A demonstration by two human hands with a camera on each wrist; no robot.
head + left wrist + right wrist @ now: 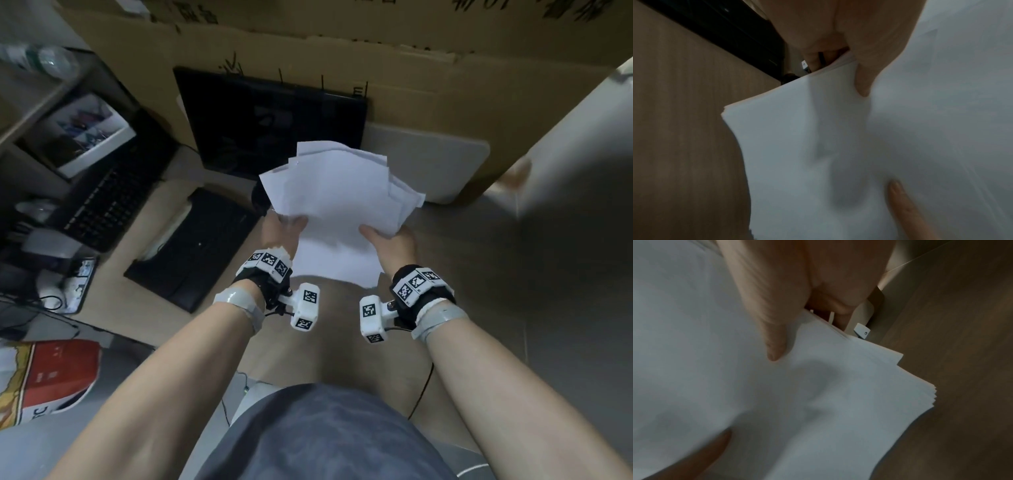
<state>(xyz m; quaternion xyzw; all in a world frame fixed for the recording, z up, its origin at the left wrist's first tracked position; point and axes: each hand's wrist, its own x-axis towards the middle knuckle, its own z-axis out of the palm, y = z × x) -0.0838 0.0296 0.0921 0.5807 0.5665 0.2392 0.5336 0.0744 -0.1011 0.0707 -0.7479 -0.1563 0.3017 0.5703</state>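
Observation:
A loose, uneven stack of white paper sheets (339, 202) is held in the air above the desk. My left hand (282, 228) pinches its left edge, thumb (865, 78) on top and fingers underneath. My right hand (387, 238) pinches the right edge the same way, thumb (774, 344) on top. The sheets (818, 146) fan out at the far corners (920, 389) and sag in the middle. The fingers beneath the stack are mostly hidden by the paper.
A black monitor (270, 120) leans against cardboard boxes (342, 44) behind the paper. A black keyboard (191, 250) lies left of my hands, another keyboard (106, 202) farther left. A white flat device (428, 164) sits at the right. A red bag (51, 373) lies bottom left.

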